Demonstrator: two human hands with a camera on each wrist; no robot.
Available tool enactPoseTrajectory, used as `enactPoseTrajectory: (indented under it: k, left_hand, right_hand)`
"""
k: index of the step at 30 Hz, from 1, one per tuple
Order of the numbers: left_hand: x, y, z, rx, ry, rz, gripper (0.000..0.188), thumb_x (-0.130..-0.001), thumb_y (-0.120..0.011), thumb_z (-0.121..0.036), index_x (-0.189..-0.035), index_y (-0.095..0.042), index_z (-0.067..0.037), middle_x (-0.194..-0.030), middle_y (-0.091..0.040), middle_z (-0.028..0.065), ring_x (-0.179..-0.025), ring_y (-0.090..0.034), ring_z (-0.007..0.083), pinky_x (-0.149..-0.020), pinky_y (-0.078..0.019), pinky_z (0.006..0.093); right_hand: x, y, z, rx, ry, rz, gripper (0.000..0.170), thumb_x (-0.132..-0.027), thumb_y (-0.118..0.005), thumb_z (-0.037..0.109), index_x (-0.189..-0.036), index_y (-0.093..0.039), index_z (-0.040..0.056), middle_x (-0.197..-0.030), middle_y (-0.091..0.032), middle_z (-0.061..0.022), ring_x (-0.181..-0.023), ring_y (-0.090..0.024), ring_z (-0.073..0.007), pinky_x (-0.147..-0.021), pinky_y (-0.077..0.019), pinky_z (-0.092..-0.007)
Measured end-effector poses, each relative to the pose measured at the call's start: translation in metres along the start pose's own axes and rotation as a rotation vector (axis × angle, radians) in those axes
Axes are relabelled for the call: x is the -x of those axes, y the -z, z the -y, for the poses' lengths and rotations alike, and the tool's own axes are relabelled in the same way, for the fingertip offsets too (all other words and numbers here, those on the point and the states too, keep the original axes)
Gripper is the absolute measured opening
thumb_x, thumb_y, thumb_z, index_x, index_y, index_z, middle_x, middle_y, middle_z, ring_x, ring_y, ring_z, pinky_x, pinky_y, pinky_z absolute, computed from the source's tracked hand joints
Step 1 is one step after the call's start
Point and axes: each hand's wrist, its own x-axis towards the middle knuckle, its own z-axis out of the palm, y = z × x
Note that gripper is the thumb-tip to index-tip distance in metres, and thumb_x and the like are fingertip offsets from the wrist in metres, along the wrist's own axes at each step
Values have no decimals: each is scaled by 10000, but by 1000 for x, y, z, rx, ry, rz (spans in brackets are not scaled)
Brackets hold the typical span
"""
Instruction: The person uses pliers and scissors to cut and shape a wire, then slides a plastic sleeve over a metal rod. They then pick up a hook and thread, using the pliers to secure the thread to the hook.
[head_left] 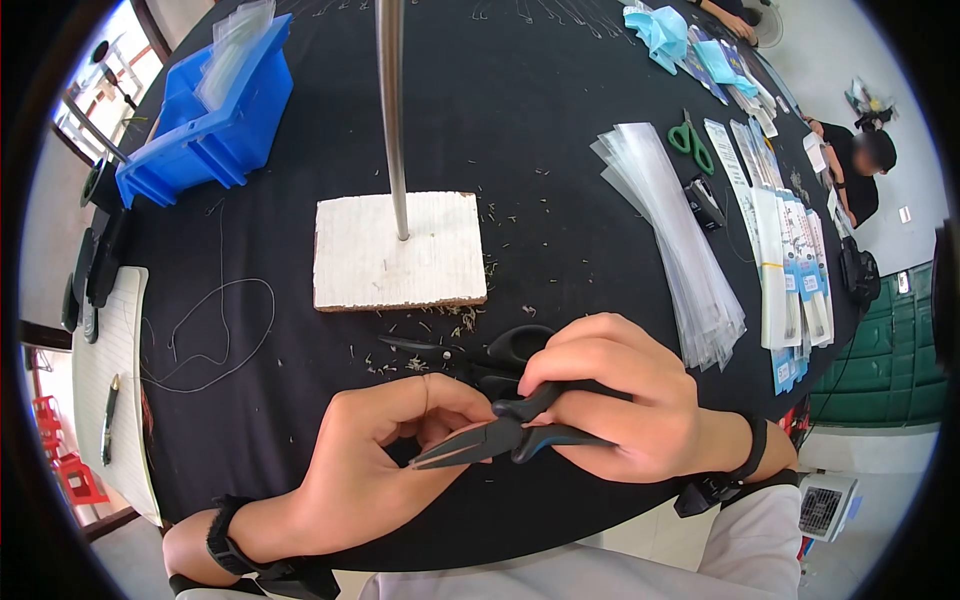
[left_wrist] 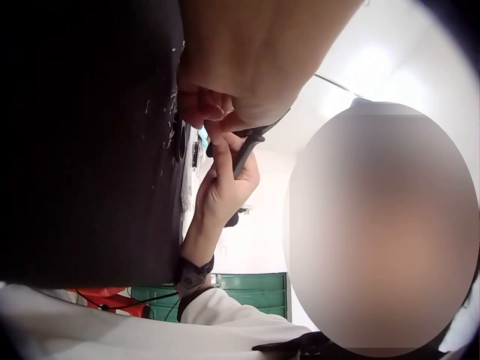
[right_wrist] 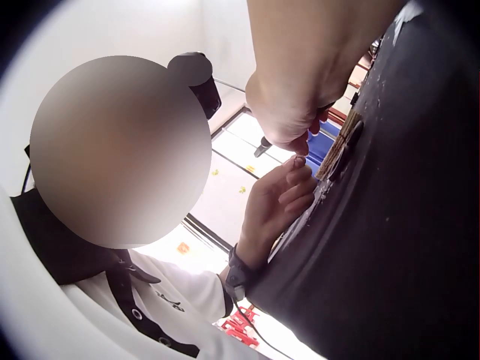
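Note:
My right hand [head_left: 635, 400] grips long-nose pliers [head_left: 475, 443] by their black and blue handles. The pliers' nose points left, lying across the left thumb in the head view. My left hand [head_left: 375, 450] has curled fingers, with fingertips close beside the pliers' pivot. A thin wire, dark and fine, crosses the left index finger; its end between the fingertips is hidden. Both hands meet in the left wrist view, where the right hand [left_wrist: 225, 191] holds the pliers' handle [left_wrist: 247, 154]. The right wrist view shows the left hand [right_wrist: 274, 206] with thumb and fingertips together.
Black scissors [head_left: 505, 355] lie just behind the hands. Beyond stands a white block [head_left: 350, 250] with a metal rod [head_left: 393, 120], clippings around it. A blue bin [head_left: 220, 130], notebook [head_left: 115, 400] and loose wire [head_left: 225, 285] are left; plastic sleeves [head_left: 685, 250] and green scissors [head_left: 690, 142] right.

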Motion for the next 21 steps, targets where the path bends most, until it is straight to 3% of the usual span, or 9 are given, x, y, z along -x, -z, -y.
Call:
enactPoseTrajectory:
  k: [5,11,14,17,21]
  left_hand:
    - [-1,-1,0,-31,-6,-24,118,-821,-654,0,-926,-619,42,-787,-632,32,-671,-518,20,-577,-420,166]
    - [1,1,-4,75,26,-36,108,-824,-613,40,-931,-607,52,-830,-628,57,-721,-563,53,-652,-465,195]
    - [1,2,-2,177,-85,-220,101,-821,-585,64,-920,-600,55,-845,-625,70,-745,-586,78,-691,-479,210]
    - [2,2,-4,53,-256,-373,89,-805,-589,69,-889,-606,44,-787,-625,58,-681,-572,72,-628,-458,201]
    - [0,3,-1,-189,-530,-438,103,-752,-622,86,-835,-617,25,-715,-615,59,-588,-545,78,-548,-427,200]
  right_hand:
    - [0,0,0,36,35,12,226,-569,-722,12,-750,-595,-34,-944,-560,-112,-823,-571,-270,-659,-473,-347]
    - [-2,2,2,61,-48,26,192,-605,-723,25,-769,-647,-40,-990,-610,-154,-879,-584,-295,-761,-482,-384]
    - [-2,7,11,56,-198,18,185,-694,-689,50,-843,-658,-54,-1060,-592,-178,-943,-573,-299,-808,-469,-381]
    - [4,10,20,-96,-373,45,205,-794,-630,78,-931,-667,-70,-1070,-592,-181,-958,-568,-288,-806,-460,-347]
    - [8,6,25,-282,-465,120,249,-824,-614,125,-973,-673,-65,-1066,-610,-181,-943,-574,-273,-805,-443,-344]
